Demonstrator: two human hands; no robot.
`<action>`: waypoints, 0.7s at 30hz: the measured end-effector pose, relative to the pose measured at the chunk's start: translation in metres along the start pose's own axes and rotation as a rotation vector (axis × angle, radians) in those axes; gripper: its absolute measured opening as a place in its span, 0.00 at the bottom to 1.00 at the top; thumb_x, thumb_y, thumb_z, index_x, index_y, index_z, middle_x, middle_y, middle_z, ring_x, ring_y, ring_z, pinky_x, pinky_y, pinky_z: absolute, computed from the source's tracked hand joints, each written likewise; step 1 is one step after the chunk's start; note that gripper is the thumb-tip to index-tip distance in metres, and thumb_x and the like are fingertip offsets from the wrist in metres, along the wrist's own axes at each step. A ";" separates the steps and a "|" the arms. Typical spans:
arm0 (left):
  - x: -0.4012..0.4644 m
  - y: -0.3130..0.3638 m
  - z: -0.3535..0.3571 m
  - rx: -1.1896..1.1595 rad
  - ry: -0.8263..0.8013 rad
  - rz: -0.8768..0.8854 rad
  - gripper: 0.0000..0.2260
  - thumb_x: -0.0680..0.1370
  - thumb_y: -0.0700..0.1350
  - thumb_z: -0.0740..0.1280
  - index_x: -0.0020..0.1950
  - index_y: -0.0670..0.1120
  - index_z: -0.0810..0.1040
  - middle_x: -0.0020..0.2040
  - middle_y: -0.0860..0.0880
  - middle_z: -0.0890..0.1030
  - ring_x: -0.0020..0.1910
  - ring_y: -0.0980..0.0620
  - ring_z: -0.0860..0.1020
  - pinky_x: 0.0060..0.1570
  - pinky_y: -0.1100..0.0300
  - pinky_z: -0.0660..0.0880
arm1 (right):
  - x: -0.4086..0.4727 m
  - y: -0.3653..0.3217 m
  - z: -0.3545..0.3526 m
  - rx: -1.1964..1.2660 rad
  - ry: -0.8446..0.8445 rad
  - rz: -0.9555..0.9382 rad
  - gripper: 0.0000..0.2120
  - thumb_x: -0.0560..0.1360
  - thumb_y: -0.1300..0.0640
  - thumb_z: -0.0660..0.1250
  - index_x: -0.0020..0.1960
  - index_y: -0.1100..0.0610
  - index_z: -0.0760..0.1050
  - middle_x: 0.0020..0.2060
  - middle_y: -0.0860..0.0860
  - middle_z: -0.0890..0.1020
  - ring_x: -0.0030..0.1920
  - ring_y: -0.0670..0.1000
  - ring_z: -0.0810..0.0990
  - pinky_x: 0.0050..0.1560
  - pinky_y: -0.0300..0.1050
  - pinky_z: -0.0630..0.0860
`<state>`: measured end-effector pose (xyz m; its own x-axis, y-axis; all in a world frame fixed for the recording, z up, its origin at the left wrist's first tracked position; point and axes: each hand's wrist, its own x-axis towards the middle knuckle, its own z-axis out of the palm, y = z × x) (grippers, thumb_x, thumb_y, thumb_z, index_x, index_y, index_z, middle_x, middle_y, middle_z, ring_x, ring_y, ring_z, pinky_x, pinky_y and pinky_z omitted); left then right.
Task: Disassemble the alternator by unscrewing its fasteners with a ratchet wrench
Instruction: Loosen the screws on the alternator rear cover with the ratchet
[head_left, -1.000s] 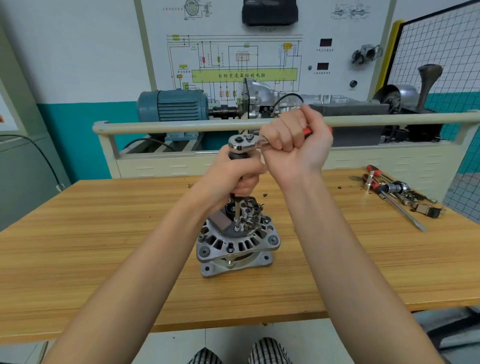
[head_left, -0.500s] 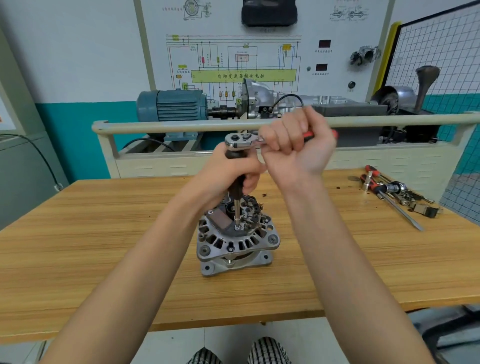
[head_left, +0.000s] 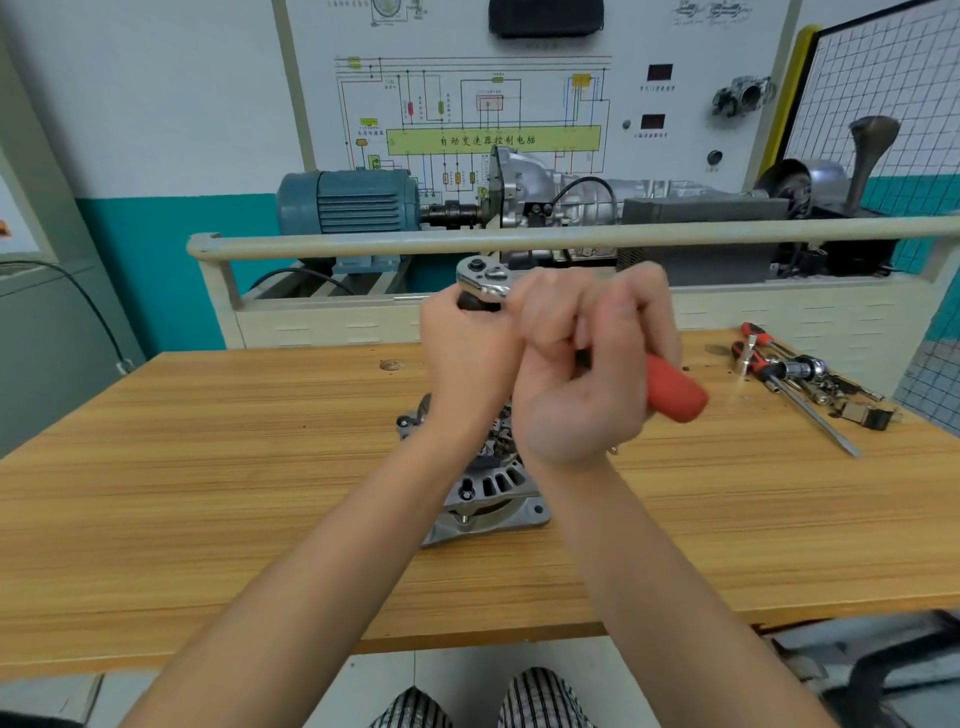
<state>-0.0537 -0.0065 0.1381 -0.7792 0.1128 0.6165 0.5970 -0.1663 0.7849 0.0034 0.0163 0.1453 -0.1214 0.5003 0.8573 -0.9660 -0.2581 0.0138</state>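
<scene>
The silver alternator (head_left: 488, 493) stands on the wooden workbench (head_left: 208, 467), its top hidden behind my wrists. A ratchet wrench stands above it: its chrome head (head_left: 483, 278) shows over my fingers and its red handle (head_left: 672, 392) sticks out toward me on the right. My left hand (head_left: 467, 358) grips the dark extension under the ratchet head. My right hand (head_left: 592, 364) is wrapped around the red handle. The socket and the fastener under it are hidden.
Loose tools (head_left: 800, 379) with red handles, a long screwdriver and small parts lie at the bench's right rear. Behind the bench a cream rail (head_left: 571, 236) fronts a training stand with a blue motor (head_left: 348, 202). A mesh panel (head_left: 883, 78) stands at the right.
My right hand has swung the red handle from pointing right and away to pointing toward me on the right. The left hand stays on the extension.
</scene>
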 end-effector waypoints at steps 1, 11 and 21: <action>0.000 0.000 0.000 0.006 0.019 -0.002 0.19 0.72 0.31 0.64 0.28 0.47 0.61 0.25 0.51 0.62 0.25 0.58 0.58 0.25 0.63 0.56 | 0.001 0.002 0.001 -0.027 -0.021 -0.012 0.14 0.72 0.66 0.55 0.32 0.53 0.60 0.20 0.50 0.59 0.22 0.45 0.57 0.29 0.41 0.56; 0.017 0.007 -0.030 -0.218 -0.843 -0.176 0.18 0.69 0.34 0.67 0.23 0.48 0.68 0.19 0.51 0.65 0.18 0.53 0.62 0.23 0.66 0.62 | 0.067 0.013 -0.040 0.630 0.377 0.955 0.20 0.74 0.59 0.54 0.24 0.59 0.62 0.19 0.45 0.53 0.21 0.45 0.49 0.21 0.38 0.54; 0.000 0.004 -0.014 -0.147 -0.100 -0.123 0.20 0.70 0.28 0.66 0.26 0.48 0.65 0.24 0.50 0.65 0.26 0.53 0.61 0.26 0.62 0.58 | 0.008 0.000 -0.001 0.202 0.120 0.227 0.18 0.75 0.65 0.51 0.28 0.53 0.57 0.19 0.49 0.56 0.21 0.47 0.53 0.27 0.40 0.55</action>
<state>-0.0541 -0.0211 0.1409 -0.8172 0.2363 0.5258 0.4586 -0.2860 0.8413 0.0018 0.0214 0.1519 -0.3659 0.5022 0.7835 -0.8481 -0.5266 -0.0585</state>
